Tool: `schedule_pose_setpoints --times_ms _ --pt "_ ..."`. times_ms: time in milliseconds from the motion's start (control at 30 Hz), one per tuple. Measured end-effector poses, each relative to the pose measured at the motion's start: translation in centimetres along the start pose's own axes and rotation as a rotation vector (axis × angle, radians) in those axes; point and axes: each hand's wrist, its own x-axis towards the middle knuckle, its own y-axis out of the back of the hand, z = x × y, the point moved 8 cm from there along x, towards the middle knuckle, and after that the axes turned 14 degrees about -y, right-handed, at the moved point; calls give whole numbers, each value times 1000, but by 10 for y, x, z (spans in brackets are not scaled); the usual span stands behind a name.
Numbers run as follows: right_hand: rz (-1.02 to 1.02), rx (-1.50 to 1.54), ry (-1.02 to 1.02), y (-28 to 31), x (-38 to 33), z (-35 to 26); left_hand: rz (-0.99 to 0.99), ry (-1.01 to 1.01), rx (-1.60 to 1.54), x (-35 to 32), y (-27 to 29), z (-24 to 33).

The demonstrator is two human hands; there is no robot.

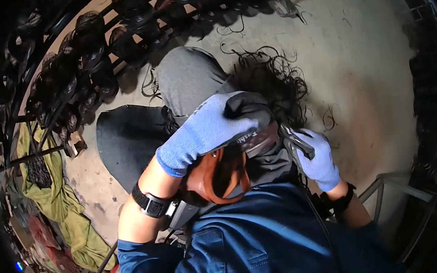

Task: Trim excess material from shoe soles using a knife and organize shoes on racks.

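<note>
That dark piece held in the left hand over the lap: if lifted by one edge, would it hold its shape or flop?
Probably flop: the dark piece bends over the gloved left hand, which suggests pliable sheet stuff. It looks light, since one hand carries it. The thin black curls on the floor beside it would likely scatter if pushed.

A dark moulded shoe part (251, 117) rests on the lap, a black-handled tool (297, 142) touching its edge.
</note>
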Motion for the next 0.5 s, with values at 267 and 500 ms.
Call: schedule_pose_setpoints --times_ms 267,500 --pt "-94 -250 282 8 29 -33 107 -75 352 -12 4 -11" --pt "-350 -504 391 12 58 -60 68 -42 417 -12 -5 -13"
